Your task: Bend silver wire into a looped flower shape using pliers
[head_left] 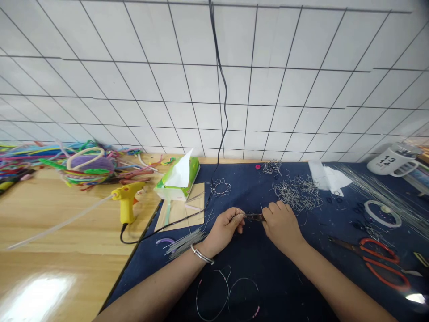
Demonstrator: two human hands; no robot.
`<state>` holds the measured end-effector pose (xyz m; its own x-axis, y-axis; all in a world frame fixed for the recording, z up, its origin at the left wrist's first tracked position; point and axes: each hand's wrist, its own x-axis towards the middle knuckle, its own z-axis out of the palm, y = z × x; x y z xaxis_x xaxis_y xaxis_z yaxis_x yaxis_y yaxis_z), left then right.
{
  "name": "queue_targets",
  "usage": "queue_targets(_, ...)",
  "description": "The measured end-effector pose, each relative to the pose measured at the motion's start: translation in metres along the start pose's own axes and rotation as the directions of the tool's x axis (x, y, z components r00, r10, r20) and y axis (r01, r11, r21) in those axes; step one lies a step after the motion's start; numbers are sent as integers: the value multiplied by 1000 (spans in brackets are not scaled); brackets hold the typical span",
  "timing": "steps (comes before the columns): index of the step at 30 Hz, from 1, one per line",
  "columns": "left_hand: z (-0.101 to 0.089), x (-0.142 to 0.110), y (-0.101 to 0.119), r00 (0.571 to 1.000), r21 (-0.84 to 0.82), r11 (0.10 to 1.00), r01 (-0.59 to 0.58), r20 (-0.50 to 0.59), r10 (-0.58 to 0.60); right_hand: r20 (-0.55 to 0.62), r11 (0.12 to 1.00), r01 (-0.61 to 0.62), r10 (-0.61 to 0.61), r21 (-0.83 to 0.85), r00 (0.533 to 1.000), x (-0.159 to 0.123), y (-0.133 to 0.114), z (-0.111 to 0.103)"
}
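My left hand [225, 228], with a silver bangle on its wrist, pinches one end of a small thin wire piece [250, 216] over the dark blue mat [268, 277]. My right hand [281, 223] is closed round a small dark tool [257, 217] whose tip meets the same wire piece. Both hands sit close together at the middle of the mat. A pile of bent wire shapes [296, 192] lies just behind my right hand.
A yellow glue gun [126, 201] and a green tissue pack [179, 179] lie left of the mat on the wooden table [50, 232]. Coloured pipe cleaners [67, 161] are piled at far left. Red-handled scissors [378, 259], a white mug [393, 158] and straight wires [385, 192] are at right.
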<state>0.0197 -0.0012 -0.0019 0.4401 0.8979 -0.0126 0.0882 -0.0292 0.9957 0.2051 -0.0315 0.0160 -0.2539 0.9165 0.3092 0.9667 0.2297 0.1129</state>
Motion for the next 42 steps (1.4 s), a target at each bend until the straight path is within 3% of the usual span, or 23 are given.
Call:
queue_targets(15,0,1,-6,1000,-36,999,-4,11,4,-12,999,17,-18,-44,1000,-1,1,1)
queue_targets(23,0,1,-5,999,-133,990,37,44,-31,64,998,-17,13,63,998,-3,5,11)
queue_targets(31,-2,4,-6,996,-345,938,39,-56,-62,124,979,-90,68,182,990,2,17,17)
queue_targets(37,-3,4,-8,992,-392,919,40,-95,-84,228,993,-97,80,63,970,3,42,16)
queue_targets(42,-5,5,-11,979,-337,941,40,-176,-105,277,1000,-14,20,-24,961,2,57,8)
